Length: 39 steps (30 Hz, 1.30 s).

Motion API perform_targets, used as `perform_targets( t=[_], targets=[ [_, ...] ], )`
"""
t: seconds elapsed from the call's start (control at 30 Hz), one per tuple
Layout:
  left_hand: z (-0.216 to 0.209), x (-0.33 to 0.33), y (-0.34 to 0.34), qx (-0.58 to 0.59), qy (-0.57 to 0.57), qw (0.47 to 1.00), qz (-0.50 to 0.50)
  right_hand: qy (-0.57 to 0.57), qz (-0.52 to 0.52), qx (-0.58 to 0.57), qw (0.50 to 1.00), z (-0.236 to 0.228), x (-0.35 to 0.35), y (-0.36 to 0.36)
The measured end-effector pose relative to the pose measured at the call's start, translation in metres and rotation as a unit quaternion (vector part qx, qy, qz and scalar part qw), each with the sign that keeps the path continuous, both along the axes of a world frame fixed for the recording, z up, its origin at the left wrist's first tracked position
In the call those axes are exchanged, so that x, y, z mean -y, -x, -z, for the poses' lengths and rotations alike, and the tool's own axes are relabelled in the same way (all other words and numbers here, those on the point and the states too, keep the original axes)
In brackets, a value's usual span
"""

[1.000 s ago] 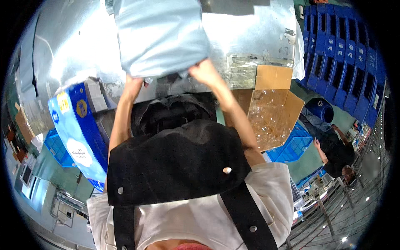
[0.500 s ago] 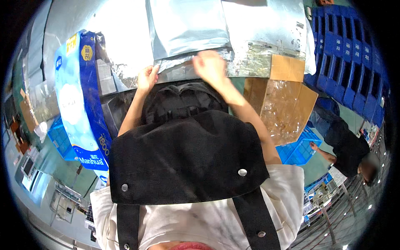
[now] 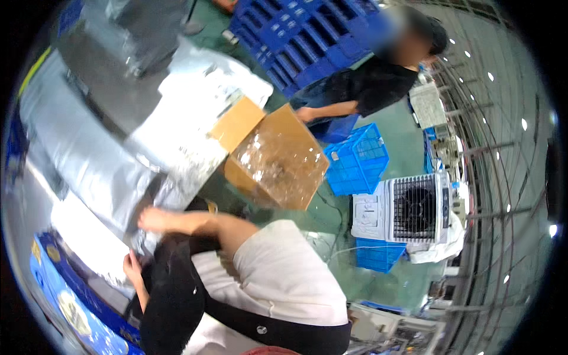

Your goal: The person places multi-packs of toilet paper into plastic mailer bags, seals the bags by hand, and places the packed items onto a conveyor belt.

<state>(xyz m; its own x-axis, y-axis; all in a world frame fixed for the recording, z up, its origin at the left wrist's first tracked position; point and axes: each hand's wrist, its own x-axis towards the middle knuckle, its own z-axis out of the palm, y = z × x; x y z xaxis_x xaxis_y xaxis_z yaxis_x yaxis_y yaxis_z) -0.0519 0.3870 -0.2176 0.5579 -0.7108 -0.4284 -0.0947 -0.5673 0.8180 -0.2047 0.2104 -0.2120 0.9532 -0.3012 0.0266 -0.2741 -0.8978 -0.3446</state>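
Grey, flat plastic bag could crease or slip if tugged unevenly. Right hand at its edge, left hand near; both grips: cannot tell.

A shiny grey plastic bag lies on the table.
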Motion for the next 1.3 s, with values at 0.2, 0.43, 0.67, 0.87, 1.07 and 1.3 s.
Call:
perform_targets(
  t=[0.2, 0.43, 0.67, 0.87, 1.07, 1.3],
  targets=[
    [0.045, 0.032, -0.037, 0.176, 0.051, 0.982, 0.049, -0.039, 0.017, 0.01, 0.999, 0.019, -0.005, -0.014],
    [0.027, 0.021, -0.049, 0.192, -0.005, 0.981, 0.012, 0.033, -0.069, 0.055, 0.996, 0.009, -0.016, -0.023],
    [0.004, 0.049, -0.045, 0.268, -0.083, 0.956, 0.084, -0.153, -0.102, -0.085, 0.979, -0.048, 0.05, 0.051],
    [-0.029, 0.014, -0.035, -0.163, -0.037, 0.982, -0.089, -0.155, 0.216, -0.521, 0.811, -0.076, 0.126, 0.373],
    [-0.065, 0.01, -0.04, 0.407, -0.081, 0.909, 0.05, -0.14, 0.109, -0.314, 0.933, -0.108, 0.135, 0.175],
    [-0.095, 0.105, -0.05, 0.511, 0.027, 0.688, 0.515, 0.203, -0.398, -0.048, 0.894, -0.1, 0.197, 0.039]
  ],
)
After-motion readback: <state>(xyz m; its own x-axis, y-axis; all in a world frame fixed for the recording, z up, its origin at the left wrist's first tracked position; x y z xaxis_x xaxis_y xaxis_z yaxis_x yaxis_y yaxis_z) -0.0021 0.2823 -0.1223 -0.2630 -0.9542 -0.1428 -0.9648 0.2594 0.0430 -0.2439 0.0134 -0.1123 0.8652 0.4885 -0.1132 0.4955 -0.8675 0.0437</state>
